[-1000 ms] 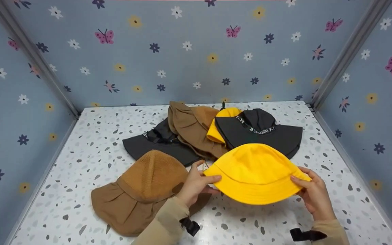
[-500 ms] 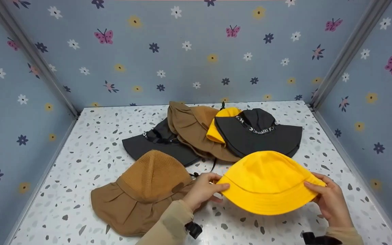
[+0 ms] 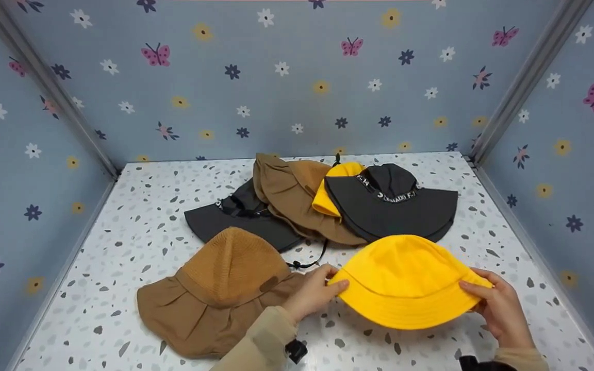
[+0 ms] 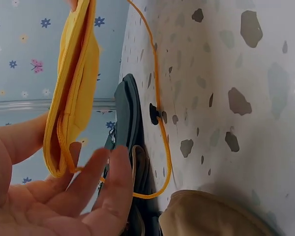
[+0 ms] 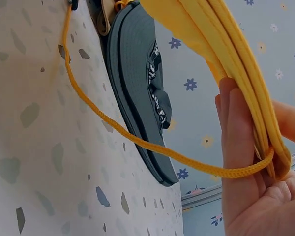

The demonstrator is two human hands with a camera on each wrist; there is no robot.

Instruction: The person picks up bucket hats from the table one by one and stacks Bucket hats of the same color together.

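Observation:
A yellow bucket hat (image 3: pixel 405 278) is stretched between both hands, its brim toward the person. My left hand (image 3: pixel 315 291) pinches the hat's left edge between thumb and fingers. At the opposite edge my right hand (image 3: pixel 500 304) grips the brim, thumb on top. Folded flat, the hat shows its layered brim in the right wrist view, where an orange cord (image 5: pixel 152 147) loops from it. A dark toggle (image 4: pixel 154 113) sits on that cord in the left wrist view. Beside my left forearm lies a brown hat (image 3: pixel 230 278) with a corduroy crown, partly covered by the hand.
Behind the held hat is a pile: a black hat (image 3: pixel 395 206) with white lettering, a second yellow hat (image 3: pixel 328 198) partly under it, another brown hat (image 3: pixel 292 193), and another black hat (image 3: pixel 245 216). Patterned panels (image 3: pixel 297 77) enclose the speckled table (image 3: pixel 137 216) at back and sides.
Both hands have carried the yellow hat to the right and toward the person, mostly in the first half second. The other hats have stayed in place.

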